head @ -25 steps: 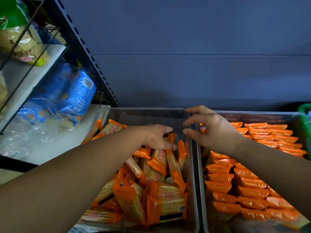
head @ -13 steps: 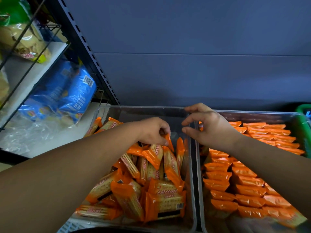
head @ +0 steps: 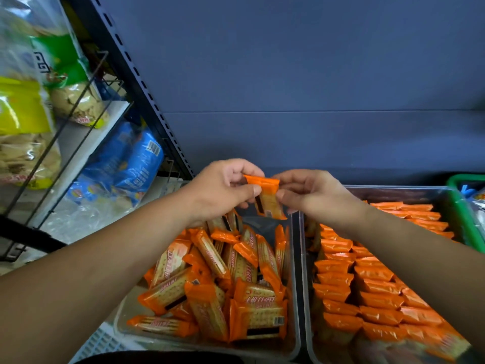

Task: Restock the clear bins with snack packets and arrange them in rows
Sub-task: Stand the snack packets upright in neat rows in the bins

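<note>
Two clear bins stand side by side. The left bin (head: 296,285) holds a loose jumble of orange cracker packets (head: 217,279). In the right bin (head: 305,324) orange packets (head: 367,285) lie in neat rows. One orange packet (head: 266,197) is held up above the back of the left bin, near the gap between the bins. My left hand (head: 223,190) pinches its left edge and my right hand (head: 312,193) pinches its right edge.
A wire shelf (head: 78,132) on the left carries blue snack bags (head: 123,164) and yellow-green bags (head: 31,114). A dark slotted upright (head: 147,95) runs diagonally beside it. A grey-blue wall is behind the bins. A green basket (head: 464,206) sits at far right.
My left hand picked a packet out of the left bin and lifted it. My right hand rose from the bin rim and took hold of its other edge.
</note>
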